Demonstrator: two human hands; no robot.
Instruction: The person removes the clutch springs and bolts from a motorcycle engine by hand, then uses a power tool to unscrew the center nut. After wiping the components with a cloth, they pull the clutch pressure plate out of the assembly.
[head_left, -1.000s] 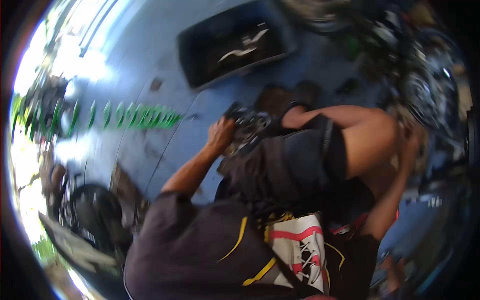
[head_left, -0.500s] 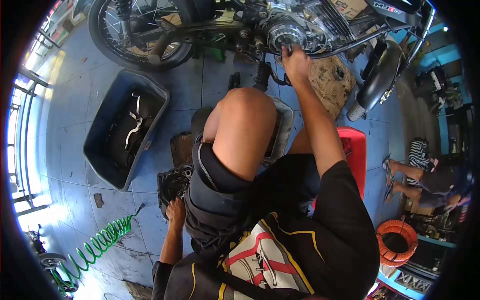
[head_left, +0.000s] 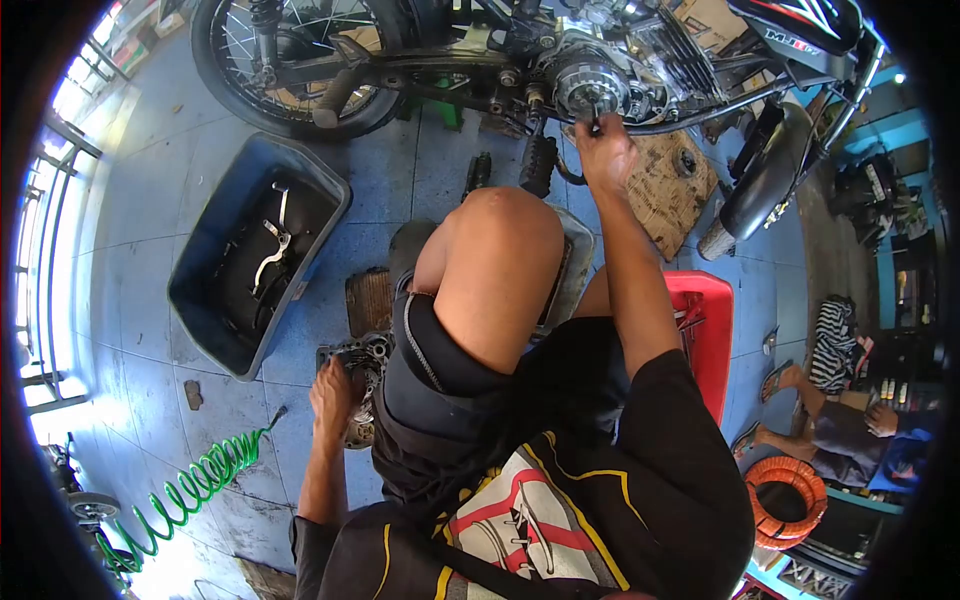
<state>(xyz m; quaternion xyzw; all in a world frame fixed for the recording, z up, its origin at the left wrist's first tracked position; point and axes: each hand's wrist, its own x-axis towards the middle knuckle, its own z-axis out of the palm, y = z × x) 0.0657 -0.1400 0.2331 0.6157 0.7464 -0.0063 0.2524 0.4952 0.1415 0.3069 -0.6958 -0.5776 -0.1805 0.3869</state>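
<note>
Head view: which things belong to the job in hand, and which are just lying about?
Apparently in the job:
motorcycle engine, at the right hand
metal casting, at the left hand

Probably just lying about:
green coiled hose
orange coil
small flat piece

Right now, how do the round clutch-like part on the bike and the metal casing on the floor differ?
Place: the clutch-like part sits up on the motorcycle engine; the casing is down on the floor.
View: the clutch-like part's face shows mostly clear; the left hand partly covers the casing.
Both look like grey metal.
</note>
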